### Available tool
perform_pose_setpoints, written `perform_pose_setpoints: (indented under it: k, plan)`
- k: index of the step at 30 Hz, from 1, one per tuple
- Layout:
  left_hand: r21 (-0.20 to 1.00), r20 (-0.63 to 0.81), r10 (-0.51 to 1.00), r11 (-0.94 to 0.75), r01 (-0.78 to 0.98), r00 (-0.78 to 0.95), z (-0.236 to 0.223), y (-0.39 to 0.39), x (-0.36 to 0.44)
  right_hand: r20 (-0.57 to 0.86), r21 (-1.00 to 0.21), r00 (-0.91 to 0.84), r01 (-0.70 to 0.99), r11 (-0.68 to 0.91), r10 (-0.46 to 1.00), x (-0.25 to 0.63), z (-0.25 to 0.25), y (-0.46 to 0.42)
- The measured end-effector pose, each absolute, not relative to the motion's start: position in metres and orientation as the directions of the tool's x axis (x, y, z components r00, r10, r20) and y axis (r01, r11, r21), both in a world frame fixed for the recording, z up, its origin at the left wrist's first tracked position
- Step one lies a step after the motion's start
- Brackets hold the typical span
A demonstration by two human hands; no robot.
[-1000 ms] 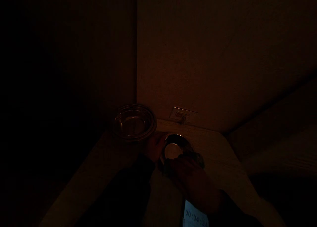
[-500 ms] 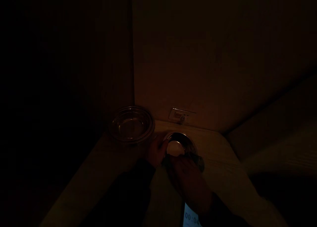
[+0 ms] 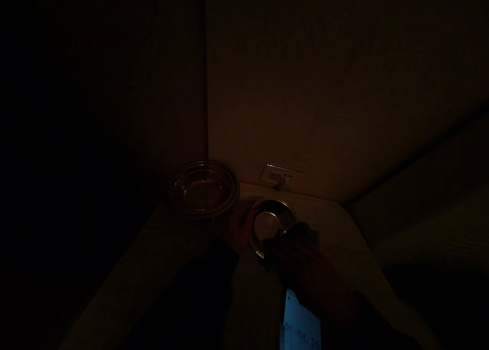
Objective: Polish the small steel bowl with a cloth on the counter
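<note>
The right hand and dark cloth have shifted rightward, baring more bowl rim; I can't tell that hand's grip, but see the left hand gripping the bowl's side.

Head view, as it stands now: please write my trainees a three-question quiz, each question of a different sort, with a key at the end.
1. True or false: in the picture, the wide dish lies to the left of the small bowl.

2. Multiple choice: as pictured, where on the small bowl is the left hand?
a) at its right side
b) at its left side
c) on its inner floor

3. Fill in: near the right hand, a lit ____ shows digits.

Key: 1. True. 2. b. 3. screen.
</note>
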State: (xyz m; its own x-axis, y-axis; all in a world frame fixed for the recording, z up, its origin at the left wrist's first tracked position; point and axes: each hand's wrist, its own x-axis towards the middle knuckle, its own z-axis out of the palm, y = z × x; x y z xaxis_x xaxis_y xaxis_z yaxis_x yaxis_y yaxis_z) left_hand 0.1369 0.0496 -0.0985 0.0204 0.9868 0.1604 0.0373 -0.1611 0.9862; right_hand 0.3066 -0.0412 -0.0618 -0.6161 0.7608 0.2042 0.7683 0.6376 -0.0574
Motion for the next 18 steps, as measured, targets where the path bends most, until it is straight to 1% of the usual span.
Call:
perform_pose_setpoints:
  k: [3,5,7,8,10,12,14,15,18]
  plan:
    - [0.983,0.179,0.984,-0.180,0.033,0.024,-0.097,0.049,0.138,0.193,-0.068,-0.616,0.768,0.637,0.764,0.300,-0.060,-0.039]
    - [0.979,0.193,0.981,-0.195,0.060,0.025,-0.096,0.050,0.137,0.194,-0.088,-0.593,0.783,0.615,0.782,0.283,-0.063,-0.037]
    - [0.973,0.206,0.979,-0.205,0.104,0.006,-0.096,0.051,0.135,0.184,-0.105,-0.530,0.827,0.552,0.828,0.263,-0.068,-0.034]
    - [0.970,0.211,0.977,-0.209,0.121,-0.005,-0.096,0.051,0.134,0.203,-0.098,-0.486,0.854,0.511,0.850,0.255,-0.070,-0.032]
    - [0.967,0.223,0.975,-0.220,0.128,-0.012,-0.097,0.051,0.133,0.217,-0.070,-0.463,0.871,0.487,0.860,0.246,-0.074,-0.030]
    - [0.970,0.222,0.975,-0.220,0.106,-0.005,-0.098,0.051,0.132,0.215,-0.055,-0.485,0.860,0.507,0.848,0.249,-0.075,-0.031]
    - [0.977,0.201,0.980,-0.201,0.069,0.011,-0.099,0.051,0.133,0.188,-0.056,-0.539,0.829,0.557,0.821,0.263,-0.073,-0.034]
    - [0.981,0.187,0.982,-0.187,0.049,0.018,-0.099,0.051,0.134,0.204,-0.051,-0.570,0.806,0.590,0.796,0.272,-0.071,-0.036]
    - [0.987,0.161,0.986,-0.162,0.015,0.042,-0.098,0.050,0.136,0.188,-0.046,-0.640,0.752,0.657,0.745,0.297,-0.064,-0.040]
